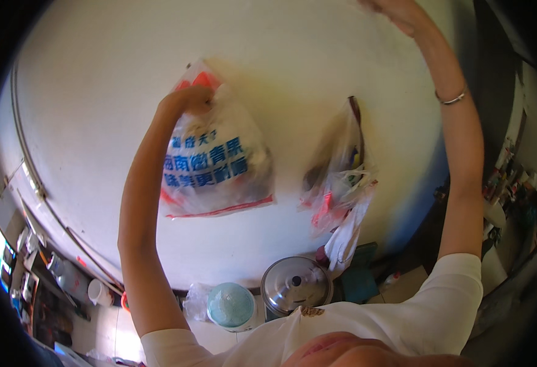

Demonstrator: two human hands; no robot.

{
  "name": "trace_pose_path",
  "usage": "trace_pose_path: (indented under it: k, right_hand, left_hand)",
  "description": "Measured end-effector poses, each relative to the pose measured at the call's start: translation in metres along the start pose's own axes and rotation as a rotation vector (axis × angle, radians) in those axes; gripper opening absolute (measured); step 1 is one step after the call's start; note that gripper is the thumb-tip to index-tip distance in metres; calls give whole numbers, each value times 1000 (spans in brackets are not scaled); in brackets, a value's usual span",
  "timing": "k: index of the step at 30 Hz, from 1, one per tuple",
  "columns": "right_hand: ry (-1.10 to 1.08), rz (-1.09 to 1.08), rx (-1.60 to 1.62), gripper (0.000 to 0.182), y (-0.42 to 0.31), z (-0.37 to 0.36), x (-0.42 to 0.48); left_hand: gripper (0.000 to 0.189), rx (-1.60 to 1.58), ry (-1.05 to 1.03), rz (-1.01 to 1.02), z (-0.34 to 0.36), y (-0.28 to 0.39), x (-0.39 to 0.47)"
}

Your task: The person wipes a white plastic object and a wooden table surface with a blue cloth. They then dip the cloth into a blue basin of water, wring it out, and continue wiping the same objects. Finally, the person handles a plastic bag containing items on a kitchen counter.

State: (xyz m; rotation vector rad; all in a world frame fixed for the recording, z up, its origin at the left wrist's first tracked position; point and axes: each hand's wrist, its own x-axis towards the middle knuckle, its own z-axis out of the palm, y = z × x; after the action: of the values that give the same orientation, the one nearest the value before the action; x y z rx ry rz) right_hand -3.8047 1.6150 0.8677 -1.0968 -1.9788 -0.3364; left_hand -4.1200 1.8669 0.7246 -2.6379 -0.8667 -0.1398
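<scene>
My left hand [197, 98] is curled at the upper part of a white plastic bag [218, 156], gripping its film. The bag hangs against the pale wall [112, 73] from a small dark hook or nail. It bears blue printed writing, a red band along the bottom, and red near its mouth; its contents are blurred behind the film. High at the top right, my right hand [394, 16] is raised in front of the wall. The frame cuts off part of it, so its fingers do not show clearly. A bracelet [452, 97] circles that forearm.
Clear plastic bags [337, 183] hang to the right, above a white cloth [347, 238]. Below stand a lidded metal pot [296, 284] and a light blue-green round container [230, 305]. A gas cylinder [71, 277] and white bucket [99, 293] are at lower left.
</scene>
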Motion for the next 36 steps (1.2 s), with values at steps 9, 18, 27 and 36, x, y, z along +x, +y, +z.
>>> trace_pose_path:
  k: [9,18,27,36]
  right_hand:
    - [298,249,436,15,16,-21,-102]
    - [458,596,784,20,94,-60,-326]
    - [1092,871,791,37,111,-130,-632]
    - [1176,1048,229,61,63,-204,-851]
  left_hand:
    - [24,-175,400,41,-19,-3,-32]
    - [43,-855,802,343,10,306,3]
    - [25,-1909,-417,502,175,594,130]
    - [31,-2504,-572,399,190,805,156]
